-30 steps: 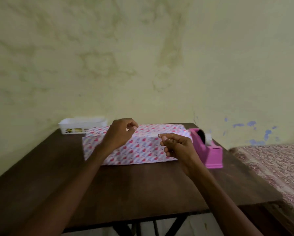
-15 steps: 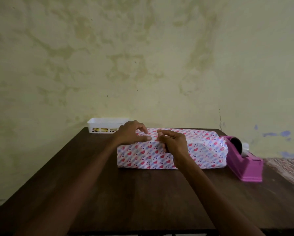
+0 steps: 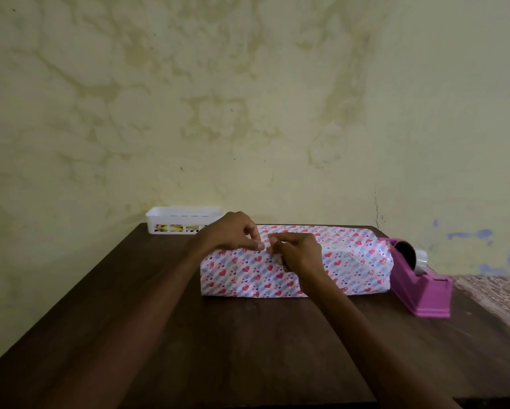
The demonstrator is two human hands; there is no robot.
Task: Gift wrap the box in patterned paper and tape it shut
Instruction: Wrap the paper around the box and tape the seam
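Box completely hidden under the paper (image 3: 248,276). Mid-frame, the left hand (image 3: 230,231) and right hand (image 3: 299,253) meet fingertip to fingertip, and whether they pinch anything is too small to tell. The left hand covers the basket's (image 3: 183,216) right end; yellow contents behind its slots, unidentifiable. Forearms and table (image 3: 248,349) run off the bottom edge.

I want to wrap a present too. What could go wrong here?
If the left hand and right hand let go of the paper they pinch before it is taped, it may spring open. The paper's right end by the tape dispenser looks crumpled; it could tear.
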